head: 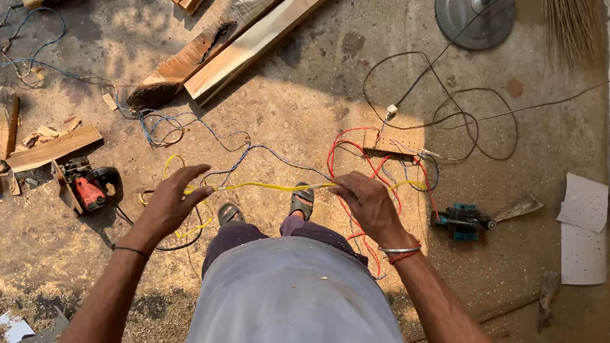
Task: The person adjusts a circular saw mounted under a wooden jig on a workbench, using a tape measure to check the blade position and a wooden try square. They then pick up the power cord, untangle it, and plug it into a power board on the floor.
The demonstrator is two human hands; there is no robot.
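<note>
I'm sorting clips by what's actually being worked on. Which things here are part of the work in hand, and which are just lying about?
In hand:
right hand pinching the yellow wire
left hand open, fingers spread beside that wire
red wire under the right hand

Lying about:
red power tool
blue power tool
planks
broom

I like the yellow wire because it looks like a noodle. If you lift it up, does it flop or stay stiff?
Probably floppy: the thin yellow wire sags a little between the right hand, which pinches it, and the open left hand, and it curls in loose loops on the dusty floor. It likely feels light, being so thin. It may snag on the red wire tangled nearby.
</note>
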